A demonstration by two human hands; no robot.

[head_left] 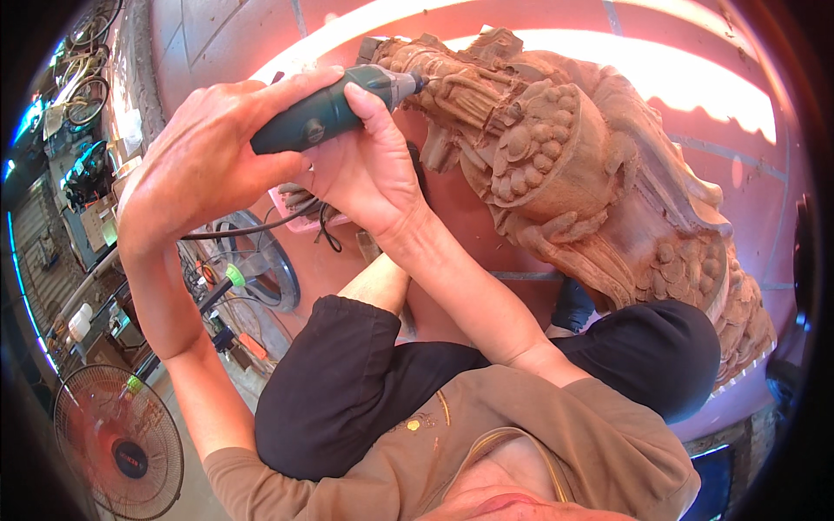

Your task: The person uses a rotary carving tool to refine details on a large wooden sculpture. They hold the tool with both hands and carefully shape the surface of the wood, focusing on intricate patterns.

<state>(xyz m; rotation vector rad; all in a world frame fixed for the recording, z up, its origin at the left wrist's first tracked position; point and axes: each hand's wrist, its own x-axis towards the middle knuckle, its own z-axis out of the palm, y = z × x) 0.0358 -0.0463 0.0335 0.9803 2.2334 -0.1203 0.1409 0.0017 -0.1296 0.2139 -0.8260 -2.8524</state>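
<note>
A dark green handheld rotary tool (300,122) with a grey nose is held in both my hands. My left hand (213,139) wraps round its rear body. My right hand (373,169) grips the front part, its thumb lying along the casing near the nose; its other fingers are mostly hidden. The tool's tip meets the upper left end of a large brown carved wooden sculpture (599,174), though I cannot tell whether it touches. Rounded bead-like clusters and folded shapes cover the sculpture, which lies to the right.
A dark cord (252,231) runs below my hands. Behind my left arm stand a fan (117,443) and another round fan-like frame (261,265). Clutter fills the left side. My bent knee (669,347) is close to the sculpture, over a reddish tiled floor (234,43).
</note>
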